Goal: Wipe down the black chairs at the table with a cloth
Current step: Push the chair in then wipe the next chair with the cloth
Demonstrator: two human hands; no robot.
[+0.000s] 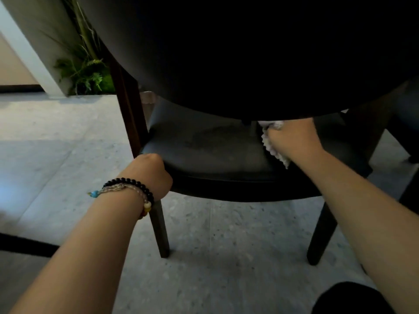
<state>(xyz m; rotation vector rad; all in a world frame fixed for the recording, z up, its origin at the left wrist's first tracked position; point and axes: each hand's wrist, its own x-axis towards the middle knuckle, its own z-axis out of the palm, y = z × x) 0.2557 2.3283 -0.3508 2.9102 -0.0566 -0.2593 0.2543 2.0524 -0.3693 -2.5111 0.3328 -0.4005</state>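
A black chair fills the view from behind and low down, its curved backrest [249,53] overhead and its padded seat [210,152] under it. My left hand [150,172], with bead bracelets at the wrist, grips the seat's rear left edge, fingers curled under the rim. My right hand [292,139] reaches through the gap below the backrest and holds a white textured cloth [273,146] against the right rear of the seat. The fingers of that hand are hidden behind the backrest.
Dark chair legs [161,230] stand on a pale speckled stone floor [215,245]. Green fern plants [88,73] grow by a grey wall at the back left. Another dark chair [403,123] stands to the right. My dark-clad knee [351,300] shows at the bottom right.
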